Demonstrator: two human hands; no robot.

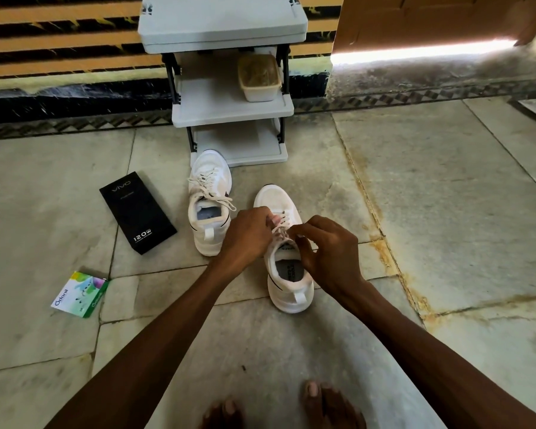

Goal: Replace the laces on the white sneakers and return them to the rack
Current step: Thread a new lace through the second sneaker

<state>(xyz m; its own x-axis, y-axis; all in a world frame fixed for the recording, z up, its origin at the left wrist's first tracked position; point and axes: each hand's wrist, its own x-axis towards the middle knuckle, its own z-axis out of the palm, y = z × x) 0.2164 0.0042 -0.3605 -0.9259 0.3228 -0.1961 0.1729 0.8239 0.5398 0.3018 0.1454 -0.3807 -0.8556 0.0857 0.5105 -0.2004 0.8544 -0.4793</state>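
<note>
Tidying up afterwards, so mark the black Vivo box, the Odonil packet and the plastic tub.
black Vivo box [138,212], head view, middle of its top face.
Odonil packet [79,294], head view, centre of its printed front.
plastic tub [259,91], head view, its front wall.

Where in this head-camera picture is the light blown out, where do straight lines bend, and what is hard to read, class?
Head view: daylight under the wooden door burns to white glare; head view: the wide lens bows the striped wall near the left edge; head view: the lace pinched by the left hand and right hand over the nearer white sneaker is small and partly hidden.
</note>
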